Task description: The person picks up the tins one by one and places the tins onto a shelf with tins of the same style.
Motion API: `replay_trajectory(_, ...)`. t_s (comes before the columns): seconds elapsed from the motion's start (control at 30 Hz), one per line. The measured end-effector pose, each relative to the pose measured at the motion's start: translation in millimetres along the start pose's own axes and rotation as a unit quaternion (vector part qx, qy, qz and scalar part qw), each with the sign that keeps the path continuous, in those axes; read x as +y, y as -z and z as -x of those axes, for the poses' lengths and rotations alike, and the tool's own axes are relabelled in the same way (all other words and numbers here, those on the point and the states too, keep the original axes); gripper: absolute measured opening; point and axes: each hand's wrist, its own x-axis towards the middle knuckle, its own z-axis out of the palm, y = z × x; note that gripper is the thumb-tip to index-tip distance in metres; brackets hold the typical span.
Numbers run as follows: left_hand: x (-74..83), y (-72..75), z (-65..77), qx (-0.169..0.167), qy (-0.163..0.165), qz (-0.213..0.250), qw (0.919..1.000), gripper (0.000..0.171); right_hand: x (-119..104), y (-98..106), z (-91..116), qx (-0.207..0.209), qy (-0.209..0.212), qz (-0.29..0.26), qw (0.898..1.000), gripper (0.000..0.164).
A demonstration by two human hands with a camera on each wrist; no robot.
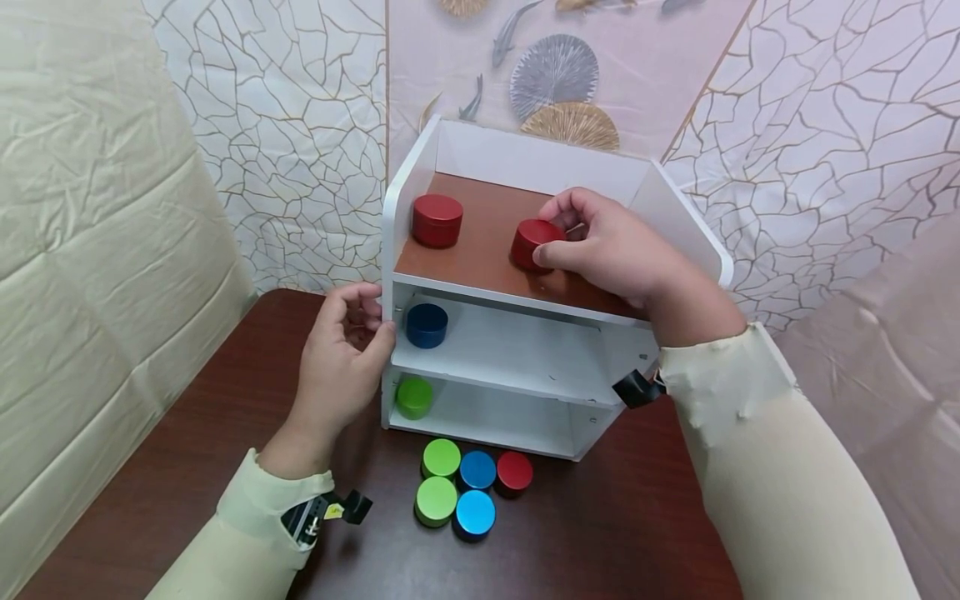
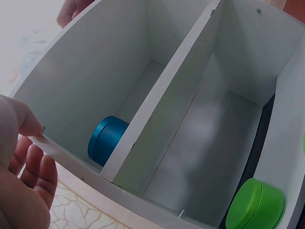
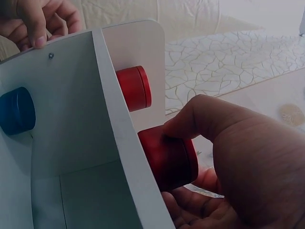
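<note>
My right hand (image 1: 607, 246) grips a round red tin (image 1: 527, 247) between thumb and fingers, on the brown top of a white shelf unit (image 1: 487, 381). To its left on the same top stands another red tin (image 1: 437, 221). My left hand (image 1: 341, 354) touches the unit's left side panel, thumb at the front edge and fingers loosely bent beside it. In the left wrist view a blue tin (image 2: 108, 140) sits on the middle shelf and a green tin (image 2: 255, 205) on the lowest one, both near the left side.
On the dark wooden table (image 1: 600, 533), in front of the unit, several tins stand close together: two green tins (image 1: 436, 501), two blue tins (image 1: 475, 514) and a red tin (image 1: 514, 473). Patterned cloth (image 1: 285, 125) hangs behind the unit.
</note>
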Motion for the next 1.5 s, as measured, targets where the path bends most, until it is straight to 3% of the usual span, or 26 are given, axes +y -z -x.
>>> replay_trajectory(0.57, 5.5, 0.5, 1.5, 0.0, 0.004, 0.005, 1.0, 0.041, 1.9, -1.7, 2.0, 0.004, 0.007, 0.007, 1.0, 0.053)
replay_trajectory(0.93, 3.4, 0.3, 1.0, -0.002, 0.0, 0.005, 1.0, 0.041, 1.1, 0.0, 9.2, 0.046, 0.037, -0.029, 0.998, 0.059)
replay_trajectory(1.23, 1.6, 0.2, 0.4, 0.0, -0.003, 0.001, 1.0, 0.042, 2.7, 2.4, 21.8, 0.059, 0.043, -0.022, 0.997, 0.058)
replay_trajectory(1.5, 1.1, -0.1, 0.3, 0.001, -0.002, 0.0, 1.0, 0.042, 6.0, -1.3, 37.2, 0.093, 0.053, 0.016, 0.994, 0.069)
